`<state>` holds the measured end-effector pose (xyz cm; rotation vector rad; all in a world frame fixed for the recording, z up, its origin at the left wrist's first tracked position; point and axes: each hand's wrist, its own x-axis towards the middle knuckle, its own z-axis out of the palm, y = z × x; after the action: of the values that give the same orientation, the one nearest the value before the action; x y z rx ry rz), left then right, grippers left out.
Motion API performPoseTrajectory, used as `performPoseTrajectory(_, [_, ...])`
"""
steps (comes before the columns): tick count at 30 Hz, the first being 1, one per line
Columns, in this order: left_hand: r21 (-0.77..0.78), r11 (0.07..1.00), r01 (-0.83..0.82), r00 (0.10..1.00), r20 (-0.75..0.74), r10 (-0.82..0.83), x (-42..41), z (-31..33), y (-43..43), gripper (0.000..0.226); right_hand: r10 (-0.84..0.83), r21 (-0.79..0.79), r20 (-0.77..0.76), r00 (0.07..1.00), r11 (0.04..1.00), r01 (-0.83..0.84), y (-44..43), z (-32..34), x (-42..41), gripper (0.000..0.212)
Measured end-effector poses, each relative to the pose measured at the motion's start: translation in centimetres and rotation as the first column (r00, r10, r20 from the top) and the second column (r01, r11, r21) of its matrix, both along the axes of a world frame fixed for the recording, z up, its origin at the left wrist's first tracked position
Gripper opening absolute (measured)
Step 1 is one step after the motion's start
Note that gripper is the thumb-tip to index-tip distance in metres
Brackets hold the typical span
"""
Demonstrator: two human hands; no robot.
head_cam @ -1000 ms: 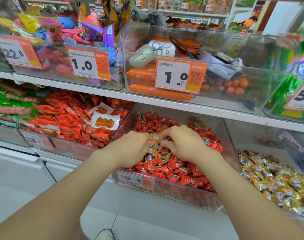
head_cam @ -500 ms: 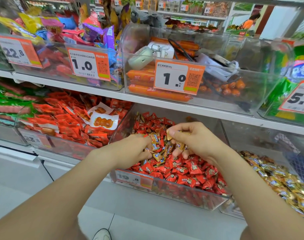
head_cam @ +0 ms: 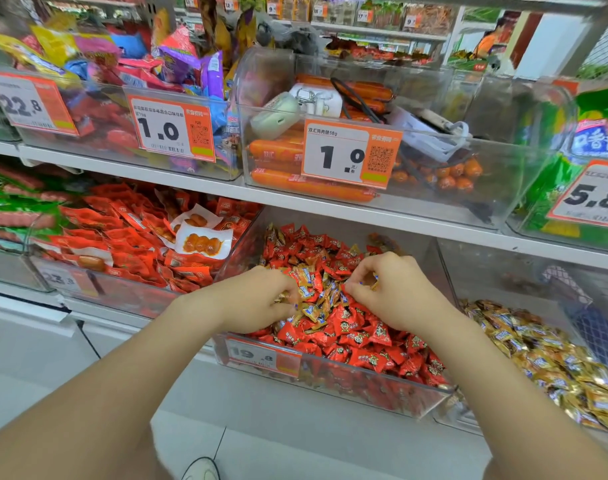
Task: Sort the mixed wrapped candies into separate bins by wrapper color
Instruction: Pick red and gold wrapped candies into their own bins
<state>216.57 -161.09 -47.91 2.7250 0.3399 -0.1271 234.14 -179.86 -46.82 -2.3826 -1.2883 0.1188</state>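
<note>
The fingertips of the left hand [head_cam: 257, 301] are buried among the gold-wrapped candies [head_cam: 313, 301] in the middle bin [head_cam: 446, 387], so whether they grip any cannot be told. The curled fingers of the right hand [head_cam: 394, 294] cover nearly all of the gold-wrapped candies they pinch. The small print on the bin's price label [head_cam: 261, 355] is too blurred to read, the gold heap [head_cam: 552, 362] at right runs off the edge, and a shoe [head_cam: 200, 470] is cut by the bottom edge.

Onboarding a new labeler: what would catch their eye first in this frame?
The left hand and right hand, low centre, each pinch gold candies out of the red candies heaped in a clear bin. Next comes the orange 1.0 price tag on the shelf above, then the pile of gold wrappers at far right.
</note>
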Motion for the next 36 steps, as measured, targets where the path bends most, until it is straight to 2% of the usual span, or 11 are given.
performPoseTrajectory(5, [-0.172,0.981,-0.09,0.983,0.143,0.116,-0.5,0.6,-0.3,0.022,0.035,0.018,0.142,0.989,0.999,-0.038,0.0,0.6,-0.4,0.022])
performPoseTrajectory(8, [-0.236,0.959,-0.158,0.961,0.186,0.204,-0.9,1.0,-0.4,0.02,0.022,0.192,-0.086,0.996,0.981,-0.005,-0.2,1.5,-0.7,0.025])
performPoseTrajectory(10, [-0.265,0.942,-0.208,0.94,0.21,0.267,-0.7,1.5,-0.8,0.036,0.038,0.279,-0.29,0.956,0.959,0.047,-0.7,2.1,-1.0,0.023])
performPoseTrajectory(14, [-0.426,0.846,-0.321,0.882,0.191,0.431,-0.1,1.7,-2.2,0.048,0.065,0.323,-0.638,0.767,0.927,0.191,-3.0,2.8,-0.8,0.026])
performPoseTrajectory(18, [-0.642,0.701,-0.311,0.836,0.167,0.524,1.1,1.8,-4.8,0.04,0.09,0.311,-0.772,0.629,0.917,0.25,-7.4,3.7,0.6,0.029])
performPoseTrajectory(20, [-0.732,0.629,-0.262,0.838,0.15,0.524,1.7,2.4,-7.1,0.027,0.059,0.292,-0.759,0.649,0.921,0.258,-10.3,4.1,1.7,0.028])
performPoseTrajectory(23, [-0.818,0.548,-0.176,0.873,0.128,0.471,2.7,3.1,-10.9,0.03,-0.136,0.285,-0.623,0.77,0.877,0.386,-14.6,3.2,4.4,0.026])
performPoseTrajectory(26, [-0.779,0.617,-0.117,0.906,0.171,0.388,4.3,3.7,-15.1,0.037,-0.305,0.225,-0.371,0.877,0.887,0.404,-18.2,0.8,7.1,0.016])
performPoseTrajectory(30, [-0.747,0.664,0.021,0.933,0.253,0.255,7.8,4.5,-20.9,0.029,-0.232,-0.129,-0.094,0.968,0.967,0.22,-22.3,-1.5,9.4,0.023])
performPoseTrajectory(33, [-0.535,0.841,0.082,0.925,0.356,0.136,11.7,3.9,-23.8,0.026,-0.196,-0.085,-0.147,0.97,0.979,0.185,-24.9,-1.4,10.1,0.044])
performPoseTrajectory(36, [-0.288,0.958,0.011,0.919,0.381,0.104,16.2,1.5,-25.9,0.017,-0.173,-0.008,-0.209,0.963,0.985,0.175,-26.8,-1.1,10.0,0.071])
